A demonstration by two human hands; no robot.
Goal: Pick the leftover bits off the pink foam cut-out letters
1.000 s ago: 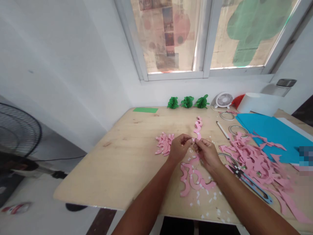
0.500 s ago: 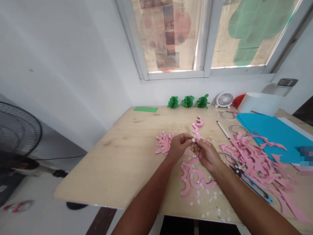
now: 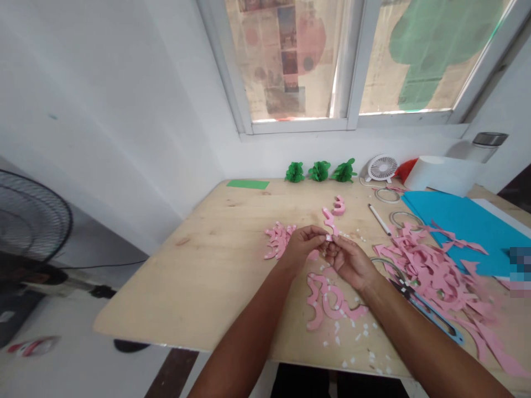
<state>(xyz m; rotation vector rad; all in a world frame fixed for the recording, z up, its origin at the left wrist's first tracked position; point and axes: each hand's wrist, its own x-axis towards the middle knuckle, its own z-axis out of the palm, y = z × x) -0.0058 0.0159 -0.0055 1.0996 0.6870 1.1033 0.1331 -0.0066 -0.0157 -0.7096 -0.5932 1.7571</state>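
Note:
My left hand (image 3: 302, 246) and my right hand (image 3: 350, 262) meet above the plywood table (image 3: 186, 293). The left fingertips pinch a tiny white scrap (image 3: 329, 237). The right fingers curl just below it, and I cannot tell whether they grip it. A wavy pink foam strip (image 3: 331, 221) rises from my fingertips. A shorter pink piece (image 3: 339, 205) lies beyond it. Cut pink pieces (image 3: 279, 241) sit left of my left hand. Curved pink strips (image 3: 327, 301) and white scraps (image 3: 357, 331) lie below my hands.
Right of my hands are pink offcuts (image 3: 435, 273), blue-handled scissors (image 3: 427, 309), a blue sheet (image 3: 460, 232), a white pen (image 3: 379, 219) and wire rings (image 3: 386, 195). Several green paper tufts (image 3: 319, 171) and a small white fan (image 3: 381, 168) stand by the wall.
The pink strip has come apart, leaving its upper piece separate. My right hand has drawn back slightly and turned. The view has shifted a little.

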